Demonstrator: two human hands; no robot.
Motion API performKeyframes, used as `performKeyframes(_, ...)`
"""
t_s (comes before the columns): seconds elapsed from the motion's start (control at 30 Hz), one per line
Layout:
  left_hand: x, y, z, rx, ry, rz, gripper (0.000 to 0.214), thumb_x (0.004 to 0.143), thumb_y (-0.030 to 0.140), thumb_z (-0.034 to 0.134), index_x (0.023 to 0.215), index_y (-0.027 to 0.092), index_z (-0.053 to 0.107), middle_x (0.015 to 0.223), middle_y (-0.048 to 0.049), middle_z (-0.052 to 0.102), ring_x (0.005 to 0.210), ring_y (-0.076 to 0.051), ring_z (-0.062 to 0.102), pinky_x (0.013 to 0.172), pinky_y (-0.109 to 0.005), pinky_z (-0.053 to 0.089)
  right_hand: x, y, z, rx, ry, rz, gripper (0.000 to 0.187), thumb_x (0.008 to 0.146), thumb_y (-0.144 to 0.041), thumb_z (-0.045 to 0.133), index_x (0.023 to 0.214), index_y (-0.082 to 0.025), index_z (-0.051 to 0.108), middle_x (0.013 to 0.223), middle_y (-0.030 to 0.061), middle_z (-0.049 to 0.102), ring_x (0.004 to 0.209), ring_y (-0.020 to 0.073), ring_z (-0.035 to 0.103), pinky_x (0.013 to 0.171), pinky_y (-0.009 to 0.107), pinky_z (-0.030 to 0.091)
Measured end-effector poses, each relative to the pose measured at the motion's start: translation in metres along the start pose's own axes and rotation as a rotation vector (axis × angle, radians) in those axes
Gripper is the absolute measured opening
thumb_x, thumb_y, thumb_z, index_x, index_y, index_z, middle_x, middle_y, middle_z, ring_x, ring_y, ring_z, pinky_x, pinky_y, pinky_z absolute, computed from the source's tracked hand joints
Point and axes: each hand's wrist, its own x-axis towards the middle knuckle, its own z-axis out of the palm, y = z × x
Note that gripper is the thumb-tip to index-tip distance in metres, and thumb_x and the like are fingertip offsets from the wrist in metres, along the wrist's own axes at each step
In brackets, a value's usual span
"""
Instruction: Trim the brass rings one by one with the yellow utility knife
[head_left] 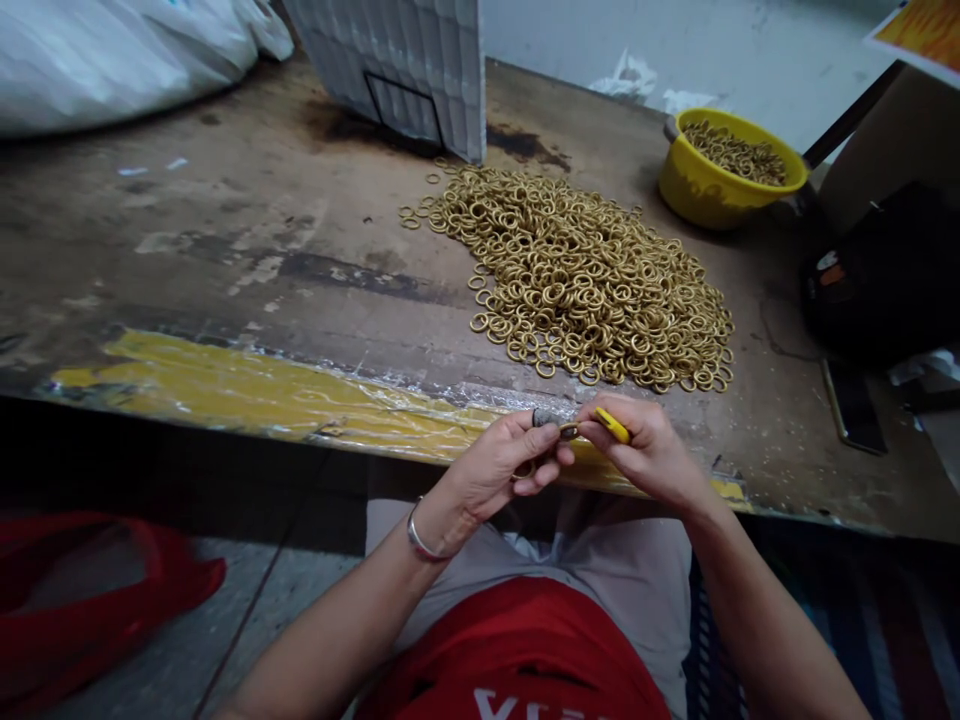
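My left hand is closed around a small brass ring, its thumb wearing a dark cap, just in front of the table's near edge. My right hand pinches a small yellow-handled tool whose tip meets the left hand's fingers. Both hands hover above my lap. A large heap of brass rings lies on the worn wooden table just beyond the hands. A silver bangle circles my left wrist.
A yellow bowl of more rings stands at the back right. A grey quilted box sits behind the heap, a white sack at the back left. A phone lies at the right, near a dark bag. Red fabric lies on the floor left.
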Motion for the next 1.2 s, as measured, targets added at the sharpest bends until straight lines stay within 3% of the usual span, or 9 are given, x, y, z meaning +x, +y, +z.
performKeyframes(0.07, -0.002, 0.001, 0.003, 0.024, 0.050, 0.014, 0.045, 0.066, 0.043, 0.091, 0.084, 0.011, 0.065, 0.070, -0.0011, 0.066, 0.045, -0.003, 0.047, 0.034, -0.012, 0.025, -0.006, -0.002, 0.005, -0.096, 0.050, -0.025, 0.011, 0.094, -0.016, 0.053, 0.091, -0.018, 0.064, 0.082, 0.0031, 0.063, 0.076, 0.0150, 0.058, 0.070, 0.025, 0.043)
performKeyframes(0.17, -0.005, -0.001, 0.009, 0.099, 0.145, 0.101, 0.045, 0.064, 0.045, 0.090, 0.079, 0.012, 0.064, 0.065, 0.0010, 0.061, 0.048, -0.004, 0.049, 0.036, -0.012, 0.029, -0.017, -0.008, 0.015, -0.365, 0.099, 0.025, 0.028, 0.084, -0.005, 0.049, 0.104, -0.017, 0.064, 0.091, 0.0062, 0.065, 0.081, 0.0179, 0.061, 0.073, 0.027, 0.044)
performKeyframes(0.27, -0.005, -0.006, 0.013, 0.195, 0.204, 0.191, 0.043, 0.070, 0.049, 0.085, 0.078, 0.013, 0.064, 0.058, 0.0030, 0.057, 0.047, -0.005, 0.047, 0.037, -0.013, 0.032, -0.025, -0.016, 0.023, -0.578, 0.071, 0.138, 0.035, 0.080, -0.002, 0.047, 0.107, -0.016, 0.065, 0.093, 0.0072, 0.066, 0.081, 0.0197, 0.062, 0.072, 0.029, 0.045)
performKeyframes(0.5, -0.004, -0.015, 0.010, 0.441, 0.266, 0.335, 0.029, 0.086, 0.042, 0.068, 0.077, 0.016, 0.060, 0.056, 0.0036, 0.054, 0.047, -0.007, 0.045, 0.042, -0.018, 0.035, -0.015, -0.017, 0.029, -0.756, -0.042, 0.295, 0.027, 0.085, -0.004, 0.049, 0.103, -0.017, 0.066, 0.100, 0.0086, 0.069, 0.081, 0.0203, 0.064, 0.067, 0.029, 0.041)
performKeyframes(0.63, -0.016, -0.012, 0.008, 0.618, 0.296, 0.405, 0.023, 0.086, 0.034, 0.069, 0.073, 0.016, 0.062, 0.060, 0.0021, 0.055, 0.053, -0.008, 0.048, 0.048, -0.018, 0.037, 0.003, 0.005, 0.007, -0.925, -0.002, 0.605, 0.021, 0.090, -0.008, 0.047, 0.096, -0.012, 0.067, 0.087, 0.0143, 0.070, 0.070, 0.0219, 0.062, 0.059, 0.031, 0.033)
performKeyframes(0.7, -0.019, -0.010, 0.006, 0.559, 0.265, 0.368, 0.025, 0.085, 0.036, 0.073, 0.074, 0.016, 0.062, 0.062, 0.0017, 0.055, 0.054, -0.007, 0.046, 0.048, -0.018, 0.036, 0.010, 0.018, -0.003, -0.934, 0.074, 0.612, 0.017, 0.091, -0.013, 0.050, 0.094, -0.013, 0.067, 0.087, 0.0142, 0.071, 0.072, 0.0224, 0.062, 0.060, 0.031, 0.032)
performKeyframes(0.83, -0.010, -0.008, 0.001, 0.174, 0.221, 0.223, 0.039, 0.075, 0.049, 0.081, 0.080, 0.015, 0.061, 0.071, -0.0010, 0.061, 0.052, -0.006, 0.044, 0.042, -0.015, 0.028, 0.024, 0.033, 0.000, -0.827, 0.108, 0.368, 0.017, 0.096, -0.023, 0.052, 0.094, -0.017, 0.067, 0.095, 0.0107, 0.070, 0.080, 0.0212, 0.063, 0.064, 0.030, 0.035)
performKeyframes(1.0, -0.002, -0.001, -0.003, -0.020, 0.157, 0.167, 0.032, 0.076, 0.038, 0.081, 0.080, 0.015, 0.058, 0.076, -0.0027, 0.064, 0.054, -0.006, 0.050, 0.040, -0.013, 0.027, 0.040, 0.036, 0.011, -0.849, -0.032, 0.434, 0.015, 0.093, -0.017, 0.054, 0.095, -0.017, 0.068, 0.101, 0.0110, 0.071, 0.079, 0.0200, 0.063, 0.064, 0.030, 0.034)
performKeyframes(1.2, -0.001, 0.003, -0.005, -0.022, 0.158, 0.113, 0.038, 0.074, 0.044, 0.081, 0.077, 0.013, 0.060, 0.074, -0.0045, 0.066, 0.053, -0.008, 0.055, 0.036, -0.014, 0.024, 0.037, 0.035, 0.004, -0.799, -0.013, 0.455, 0.013, 0.091, -0.023, 0.057, 0.091, -0.016, 0.067, 0.089, 0.0102, 0.072, 0.080, 0.0219, 0.065, 0.068, 0.030, 0.036)
